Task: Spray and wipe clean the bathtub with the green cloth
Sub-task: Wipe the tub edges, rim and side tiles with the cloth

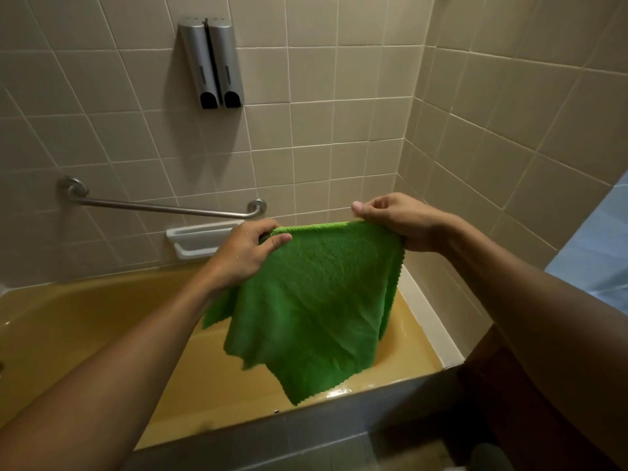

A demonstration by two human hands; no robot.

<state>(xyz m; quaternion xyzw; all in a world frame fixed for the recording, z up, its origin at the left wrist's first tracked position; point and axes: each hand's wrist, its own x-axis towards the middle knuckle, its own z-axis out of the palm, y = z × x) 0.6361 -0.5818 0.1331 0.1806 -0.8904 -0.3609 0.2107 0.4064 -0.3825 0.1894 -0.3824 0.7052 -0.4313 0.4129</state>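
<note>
Nearest me, at the bottom of the frame, is the grey tiled front panel (pixel 306 433) of the tub. Both bare forearms cross over it from the lower corners. Just past it is the mustard-yellow bathtub (pixel 85 321), which fills the lower left and centre, and its near rim gleams under the cloth. The fuzzy green microfibre cloth (pixel 312 307) hangs in the middle of the frame above the tub's right end. It is spread out flat, with its lower corners dangling free. It blocks my view of much of the basin floor and the tub's far right corner.

My left hand (pixel 248 253) grips the cloth's upper left corner, thumb pressed on the front and fingers curled behind. My right hand (pixel 397 219) pinches the top edge at the upper right, with the fingers folded over the fabric. The top edge is stretched between the two hands.

Behind the left hand, a white ceramic soap dish (pixel 197 241) sits on the wall, and the hand hides its right end. Above the dish a brushed steel grab bar (pixel 163 207) slants across the centre left. Higher still, in the upper centre left, hangs a pair of grey wall-mounted dispensers (pixel 210 62). Beige square wall tiles (pixel 339 130) cover everything behind. A pale blue surface (pixel 598 246) shows at the right edge; I cannot tell what it is.
</note>
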